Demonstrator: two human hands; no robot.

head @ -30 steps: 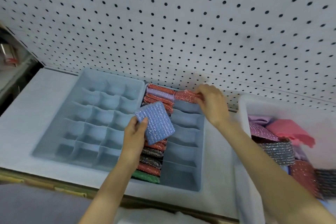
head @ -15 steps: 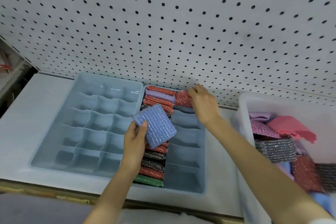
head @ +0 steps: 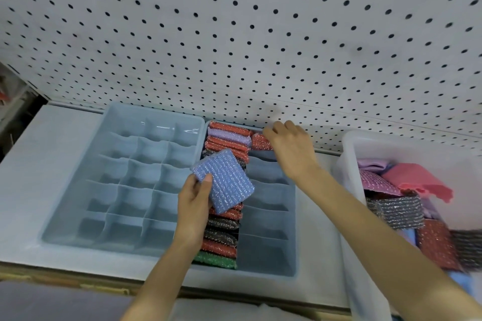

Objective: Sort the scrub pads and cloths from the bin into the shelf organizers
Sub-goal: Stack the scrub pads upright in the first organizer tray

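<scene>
I hold the blue pad [head: 224, 181] in my left grip [head: 194, 203], thumb on top. Its long side slants away to the right. The empty slots [head: 266, 195] lie just right of that grip, so I think left goes next. Farther back, my right grip [head: 292, 148] curls on the red pad [head: 260, 141].
</scene>
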